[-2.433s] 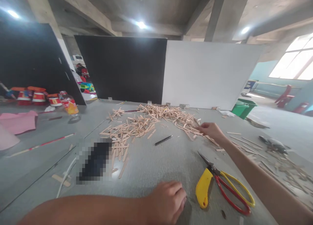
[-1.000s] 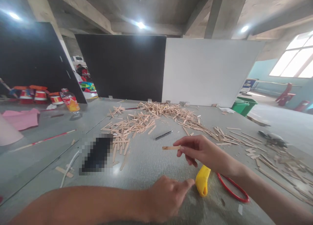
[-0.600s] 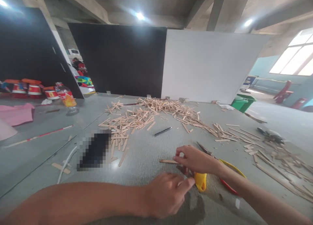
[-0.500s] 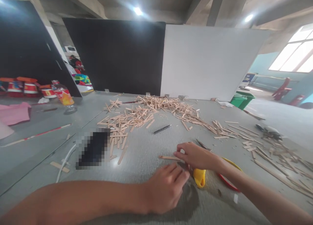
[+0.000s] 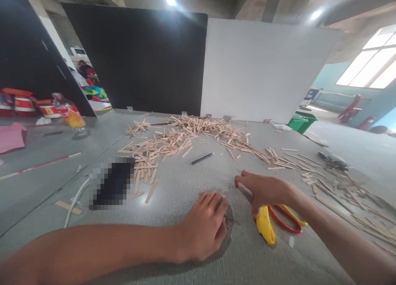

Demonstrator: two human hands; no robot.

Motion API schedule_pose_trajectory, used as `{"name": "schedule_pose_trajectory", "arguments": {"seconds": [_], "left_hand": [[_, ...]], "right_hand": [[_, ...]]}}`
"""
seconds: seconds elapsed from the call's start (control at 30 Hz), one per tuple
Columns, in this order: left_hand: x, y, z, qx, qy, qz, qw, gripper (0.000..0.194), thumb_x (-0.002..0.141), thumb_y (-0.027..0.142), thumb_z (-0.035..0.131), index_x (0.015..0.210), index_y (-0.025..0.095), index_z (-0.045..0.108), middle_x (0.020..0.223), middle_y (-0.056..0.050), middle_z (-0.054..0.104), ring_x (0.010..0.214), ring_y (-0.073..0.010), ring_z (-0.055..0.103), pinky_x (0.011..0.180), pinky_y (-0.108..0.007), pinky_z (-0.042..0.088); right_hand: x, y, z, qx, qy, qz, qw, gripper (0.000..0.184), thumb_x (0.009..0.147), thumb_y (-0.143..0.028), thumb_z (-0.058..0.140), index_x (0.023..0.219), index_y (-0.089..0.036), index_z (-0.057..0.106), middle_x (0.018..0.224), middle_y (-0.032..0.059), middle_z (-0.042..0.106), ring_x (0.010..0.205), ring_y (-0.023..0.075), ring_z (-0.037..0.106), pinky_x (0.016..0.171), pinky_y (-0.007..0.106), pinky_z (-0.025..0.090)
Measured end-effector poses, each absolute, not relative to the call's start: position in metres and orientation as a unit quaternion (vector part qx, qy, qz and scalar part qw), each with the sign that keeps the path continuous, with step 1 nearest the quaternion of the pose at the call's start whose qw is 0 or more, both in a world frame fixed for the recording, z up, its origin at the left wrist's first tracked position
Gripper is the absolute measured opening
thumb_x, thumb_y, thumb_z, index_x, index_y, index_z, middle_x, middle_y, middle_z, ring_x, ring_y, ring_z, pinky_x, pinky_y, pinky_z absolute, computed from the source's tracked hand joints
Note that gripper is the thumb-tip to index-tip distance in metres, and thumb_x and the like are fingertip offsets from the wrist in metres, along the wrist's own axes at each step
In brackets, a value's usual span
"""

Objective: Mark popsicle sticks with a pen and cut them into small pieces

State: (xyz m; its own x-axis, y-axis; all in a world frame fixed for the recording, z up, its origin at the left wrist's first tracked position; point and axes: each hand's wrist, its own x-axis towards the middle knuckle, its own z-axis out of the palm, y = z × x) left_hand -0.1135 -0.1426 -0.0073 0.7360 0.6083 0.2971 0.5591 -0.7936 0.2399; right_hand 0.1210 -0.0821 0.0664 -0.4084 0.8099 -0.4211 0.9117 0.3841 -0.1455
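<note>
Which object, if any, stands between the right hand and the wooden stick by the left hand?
No object is visible between the right hand and the wooden stick, but the left hand partly covers it from the near side.

At eight o'clock, the person's bare, tapering left forearm (image 5: 123, 244) joins a bare left hand (image 5: 204, 228) with rounded knuckles; at four o'clock, a bare, slender right forearm (image 5: 328, 231) joins a bare right hand (image 5: 264, 189).
</note>
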Motion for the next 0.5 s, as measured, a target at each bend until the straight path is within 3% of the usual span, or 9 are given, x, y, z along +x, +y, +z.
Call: {"name": "schedule_pose_trajectory", "arguments": {"seconds": [0.1,0.2,0.37,0.5], "left_hand": [[-0.114,-0.142,-0.008,0.931,0.31,0.184,0.063,0.037,0.094,0.015,0.047,0.129,0.008,0.055,0.133,-0.02,0.061,0.128,-0.036,0.055,0.111,-0.057,0.045],[-0.114,-0.142,-0.008,0.929,0.308,0.192,0.072,0.04,0.092,0.014,0.047,0.132,0.01,0.052,0.13,-0.02,0.063,0.124,-0.0355,0.057,0.107,-0.058,0.048],[-0.114,-0.142,-0.008,0.933,0.291,0.2,0.068,0.056,0.092,0.014,0.046,0.147,0.009,0.038,0.132,-0.021,0.062,0.123,-0.0367,0.059,0.106,-0.061,0.048],[-0.116,-0.144,-0.008,0.936,0.283,0.202,0.058,0.063,0.093,0.014,0.046,0.153,0.008,0.028,0.149,-0.024,0.052,0.136,-0.0411,0.051,0.111,-0.062,0.044]], "right_hand": [[0.128,-0.078,0.057,0.555,0.806,-0.129,0.157,0.083,0.049,-0.005,0.094,0.124,-0.017,0.061,0.121,0.0121,0.063,0.09,0.0242,0.07,0.066,0.026,0.048],[0.133,-0.073,0.05,0.591,0.789,-0.066,0.155,0.076,0.052,0.004,0.088,0.121,-0.016,0.063,0.125,0.0186,0.063,0.094,0.0295,0.071,0.07,0.03,0.051],[0.136,-0.059,0.045,0.653,0.747,0.059,0.11,0.049,0.081,0.003,0.066,0.126,-0.016,0.063,0.133,0.0282,0.059,0.11,0.0408,0.068,0.076,0.042,0.053],[0.126,-0.048,0.04,0.601,0.795,0.074,0.043,0.045,0.091,0.0,0.051,0.133,-0.015,0.058,0.131,0.0241,0.063,0.11,0.0329,0.068,0.085,0.041,0.054]]}}
